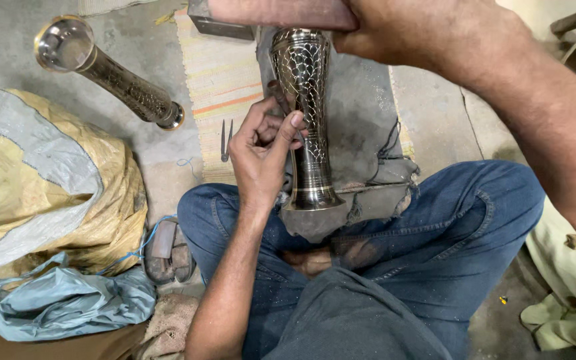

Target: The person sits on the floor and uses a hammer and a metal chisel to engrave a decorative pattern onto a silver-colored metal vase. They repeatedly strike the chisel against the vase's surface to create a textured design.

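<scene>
**Engraved metal vase held between two hands**

Seen from above, a person in blue jeans sits cross-legged on the floor. A tall, dark metal vase (pixel 305 113) lies lengthwise in front of the knees, its flared foot resting on a dark pad (pixel 361 120). Bright scale-like lines cover its upper body; the waist is narrow and plain. The left hand (pixel 261 157) pinches a thin pointed tool (pixel 283 100) against the vase. The right hand (pixel 421 33) grips a wooden block (pixel 281 12) above its mouth. A second vase (pixel 111 73) lies apart, upper left.
</scene>
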Available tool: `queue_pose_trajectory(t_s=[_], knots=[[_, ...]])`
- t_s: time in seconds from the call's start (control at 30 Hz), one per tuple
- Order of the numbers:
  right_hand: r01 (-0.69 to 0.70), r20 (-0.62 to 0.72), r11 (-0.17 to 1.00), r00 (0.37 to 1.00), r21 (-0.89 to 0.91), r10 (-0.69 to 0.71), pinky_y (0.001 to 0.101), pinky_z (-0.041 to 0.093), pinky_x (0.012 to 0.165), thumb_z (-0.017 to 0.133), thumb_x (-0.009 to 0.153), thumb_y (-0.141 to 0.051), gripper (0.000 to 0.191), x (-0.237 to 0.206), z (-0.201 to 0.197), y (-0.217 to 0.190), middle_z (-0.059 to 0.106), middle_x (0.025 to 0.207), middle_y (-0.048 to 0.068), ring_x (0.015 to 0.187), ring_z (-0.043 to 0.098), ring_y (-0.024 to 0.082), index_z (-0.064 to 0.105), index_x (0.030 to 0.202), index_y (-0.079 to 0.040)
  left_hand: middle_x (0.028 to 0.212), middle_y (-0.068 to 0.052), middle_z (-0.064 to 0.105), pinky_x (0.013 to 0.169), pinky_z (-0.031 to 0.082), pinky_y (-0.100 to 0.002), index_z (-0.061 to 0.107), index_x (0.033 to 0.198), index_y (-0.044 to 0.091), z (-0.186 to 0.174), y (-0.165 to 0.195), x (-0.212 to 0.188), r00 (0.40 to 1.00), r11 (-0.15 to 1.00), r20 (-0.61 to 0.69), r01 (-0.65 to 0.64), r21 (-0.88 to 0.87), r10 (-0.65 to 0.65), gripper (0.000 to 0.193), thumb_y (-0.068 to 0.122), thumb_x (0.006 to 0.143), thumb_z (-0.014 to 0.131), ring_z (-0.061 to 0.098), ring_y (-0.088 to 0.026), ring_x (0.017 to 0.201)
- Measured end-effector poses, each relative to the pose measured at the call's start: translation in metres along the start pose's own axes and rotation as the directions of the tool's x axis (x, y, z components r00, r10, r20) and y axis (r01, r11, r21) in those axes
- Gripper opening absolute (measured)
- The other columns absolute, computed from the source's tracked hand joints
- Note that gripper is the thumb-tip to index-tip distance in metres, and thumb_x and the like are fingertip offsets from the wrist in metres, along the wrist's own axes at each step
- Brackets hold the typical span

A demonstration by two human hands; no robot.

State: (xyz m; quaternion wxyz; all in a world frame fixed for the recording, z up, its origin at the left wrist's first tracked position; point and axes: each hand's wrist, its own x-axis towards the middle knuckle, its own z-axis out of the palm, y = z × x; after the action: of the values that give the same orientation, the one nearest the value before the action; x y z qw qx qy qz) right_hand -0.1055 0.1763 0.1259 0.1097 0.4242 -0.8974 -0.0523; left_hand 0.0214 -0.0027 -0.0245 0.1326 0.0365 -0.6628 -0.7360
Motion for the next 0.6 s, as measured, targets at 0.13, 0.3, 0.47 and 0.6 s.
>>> queue_pose_trajectory(t_s=[0.13,0.3,0.47,0.6], knots=[[0.136,-0.085,0.980,0.985,-0.144,-0.149,0.0372,0.058,0.060,0.080,0.086,-0.020,0.017,0.000,-0.003,-0.005,0.071,0.074,0.010,0.068,0.072,0.026,0.074,0.097,-0.009,0.087,-0.005,0.073,0.070,0.061,-0.024,0.059,0.133,-0.006,0.003,-0.002,-0.002,0.998,0.999,-0.060,-0.028,-0.029,0.026,0.043,0.015,0.098,0.074,0.073,-0.010,0.081],[0.175,-0.125,0.981,0.975,-0.081,-0.184,0.0394,0.059,0.062,0.082,0.079,-0.016,0.030,-0.008,-0.008,-0.011,0.072,0.075,0.010,0.072,0.073,0.028,0.074,0.107,-0.011,0.082,-0.006,0.072,0.066,0.063,-0.025,0.063,0.126,-0.005,0.007,-0.005,-0.010,0.984,0.986,-0.135,-0.102,0.131,0.119,0.035,0.011,0.098,0.076,0.072,-0.010,0.076],[0.143,-0.135,0.987,0.979,-0.076,-0.152,0.0391,0.059,0.064,0.080,0.084,-0.014,0.020,-0.015,0.001,-0.010,0.070,0.074,0.009,0.069,0.071,0.025,0.069,0.100,-0.007,0.083,-0.007,0.071,0.067,0.063,-0.026,0.062,0.119,-0.004,0.009,-0.009,-0.014,0.983,0.997,-0.166,-0.074,0.032,0.079,0.031,0.009,0.096,0.078,0.070,-0.010,0.074],[-0.090,0.094,0.971,0.993,0.220,0.070,0.0391,0.059,0.054,0.080,0.093,-0.028,0.029,-0.042,0.011,-0.030,0.071,0.083,0.011,0.062,0.070,0.024,0.066,0.106,-0.006,0.087,-0.009,0.072,0.069,0.060,-0.026,0.060,0.116,-0.003,-0.003,-0.016,-0.016,0.966,0.992,-0.234,-0.123,-0.030,0.112,0.024,0.008,0.100,0.073,0.070,-0.012,0.078]])
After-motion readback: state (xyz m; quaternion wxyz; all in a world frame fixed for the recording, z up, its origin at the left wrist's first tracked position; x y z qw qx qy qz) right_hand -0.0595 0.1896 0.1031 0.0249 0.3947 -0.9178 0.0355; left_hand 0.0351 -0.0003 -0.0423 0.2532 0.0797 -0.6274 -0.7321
